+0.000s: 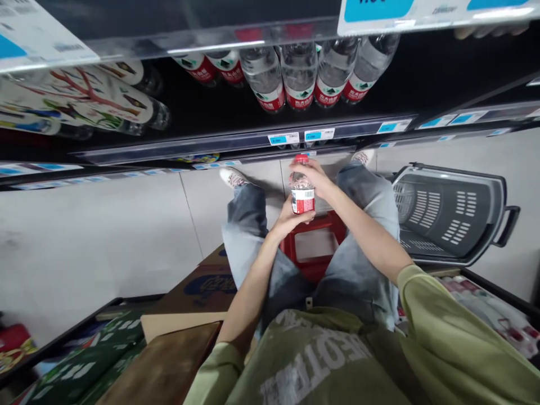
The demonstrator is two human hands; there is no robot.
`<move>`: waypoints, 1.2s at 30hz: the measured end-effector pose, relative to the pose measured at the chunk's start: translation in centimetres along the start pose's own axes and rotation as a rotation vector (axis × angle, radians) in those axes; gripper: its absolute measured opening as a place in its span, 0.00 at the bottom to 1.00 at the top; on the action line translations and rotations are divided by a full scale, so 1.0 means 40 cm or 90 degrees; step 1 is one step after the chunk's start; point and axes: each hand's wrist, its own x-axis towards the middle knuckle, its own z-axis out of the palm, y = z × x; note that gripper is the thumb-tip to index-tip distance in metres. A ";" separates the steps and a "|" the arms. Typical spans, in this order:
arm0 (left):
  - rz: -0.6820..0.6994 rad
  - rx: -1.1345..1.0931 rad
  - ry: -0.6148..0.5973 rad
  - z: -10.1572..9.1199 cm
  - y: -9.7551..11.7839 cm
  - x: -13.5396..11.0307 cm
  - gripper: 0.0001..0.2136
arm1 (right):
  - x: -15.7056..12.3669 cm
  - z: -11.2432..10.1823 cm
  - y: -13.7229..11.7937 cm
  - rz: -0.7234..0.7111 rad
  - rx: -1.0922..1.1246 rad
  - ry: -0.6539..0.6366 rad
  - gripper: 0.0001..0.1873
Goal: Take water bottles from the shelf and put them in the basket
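Between my two hands is a clear water bottle (302,201) with a red cap and a red-and-white label, held roughly upright above my knees. My left hand (291,218) is closed round its lower part, with the thumb along the base. Up near the cap, my right hand (315,175) has its fingers wrapped round the bottle's neck. Similar water bottles (299,76) stand in a row on the dark shelf (236,132) in front of me. Below my hands, a red stool (315,264) shows between my legs.
A grey shopping basket (447,216) lies at my right on the pale floor (122,236). Cardboard boxes (185,315) stand at my left. White patterned bottles (101,95) fill the shelf's left part. Packed bottles (489,309) sit behind me at right.
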 end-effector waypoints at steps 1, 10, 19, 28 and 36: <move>-0.003 -0.012 -0.005 0.000 0.001 -0.001 0.39 | 0.001 0.000 -0.001 0.003 0.000 0.004 0.22; -0.008 -0.021 -0.009 0.001 0.010 -0.003 0.39 | 0.006 0.006 0.004 0.010 0.032 0.034 0.19; -0.012 -0.043 0.011 0.001 0.008 -0.001 0.39 | 0.020 0.001 0.011 -0.036 0.085 0.065 0.17; -0.021 -0.151 -0.027 -0.001 0.005 -0.002 0.42 | -0.025 0.014 -0.021 -0.053 0.062 -0.053 0.19; 0.017 -0.065 0.059 0.002 -0.023 0.014 0.43 | -0.007 0.007 -0.008 -0.067 0.028 -0.087 0.25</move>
